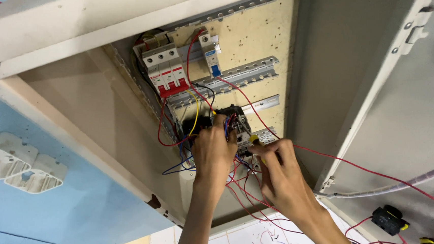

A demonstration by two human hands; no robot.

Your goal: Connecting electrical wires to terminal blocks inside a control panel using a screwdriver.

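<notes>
- Where the two hands meet, low on the backplate inside the open cabinet, sits a black component (231, 119) with red, blue and yellow wires bunched around it — it is mounted on the lowest metal rail.
- The left hand (214, 152) reaches up from below with its fingers curled onto the component's lower left side, gripping it among the wires.
- The right hand (280, 173) is just beside it on the right, fingers pinched around a small yellow-tipped tool (253, 139) whose tip touches the component's right edge.
- Loose red wires (252, 201) hang in loops beneath both wrists, and blue wires (179, 169) curve out to the left of the left hand.
- Above, on a higher rail (240, 75), a white three-pole breaker with red levers (165, 72) stands beside a narrower white breaker with a blue marking (210, 52).
- A long red wire (371, 172) runs from the component out to the right — across the open grey cabinet door (412, 100).
- Lower right, a black part with yellow detail (388, 219) lies near more red wire.
- At far left, two white socket housings (15, 164) are fixed to the blue wall (68, 203).
</notes>
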